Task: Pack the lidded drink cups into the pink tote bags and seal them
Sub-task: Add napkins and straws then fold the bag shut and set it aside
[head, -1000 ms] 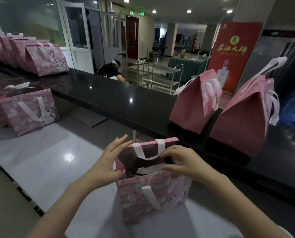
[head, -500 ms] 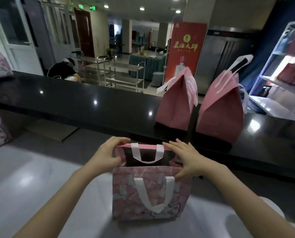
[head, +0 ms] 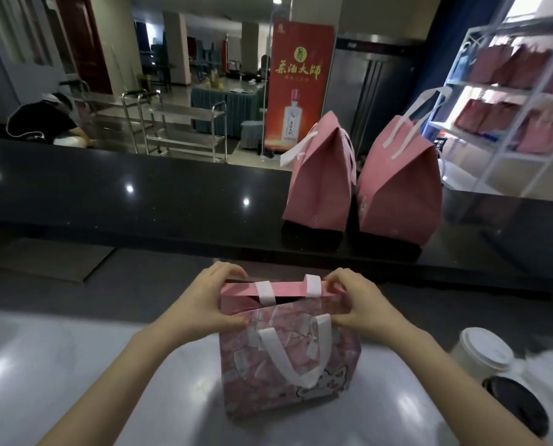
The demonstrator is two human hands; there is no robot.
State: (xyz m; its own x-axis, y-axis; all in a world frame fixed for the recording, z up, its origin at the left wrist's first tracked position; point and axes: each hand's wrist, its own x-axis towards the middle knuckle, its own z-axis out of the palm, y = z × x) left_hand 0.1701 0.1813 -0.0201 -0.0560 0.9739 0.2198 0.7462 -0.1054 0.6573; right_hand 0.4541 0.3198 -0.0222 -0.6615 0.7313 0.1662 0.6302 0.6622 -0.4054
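Observation:
A pink tote bag (head: pixel 288 365) with white handles and a cat print stands on the white counter (head: pixel 75 365) in front of me. My left hand (head: pixel 210 304) pinches the bag's top left corner, and my right hand (head: pixel 355 304) pinches its top right corner. The two top edges are nearly together, with a narrow dark gap between them. What is inside the bag is hidden. At the right edge stand a white-lidded cup (head: pixel 484 352) and a black-lidded cup (head: pixel 516 403).
Two closed pink bags (head: pixel 320 181) (head: pixel 397 191) stand on the raised black counter (head: pixel 140 194) behind. A white shelf rack (head: pixel 506 101) on the right holds several pink bags. Metal carts (head: pixel 178 123), a red banner (head: pixel 297 82) and a crouching person (head: pixel 43 120) lie beyond.
My view has swung right, bringing the cups and shelf rack into sight. Both hands have moved to the bag's top corners and drawn its wide mouth nearly closed.

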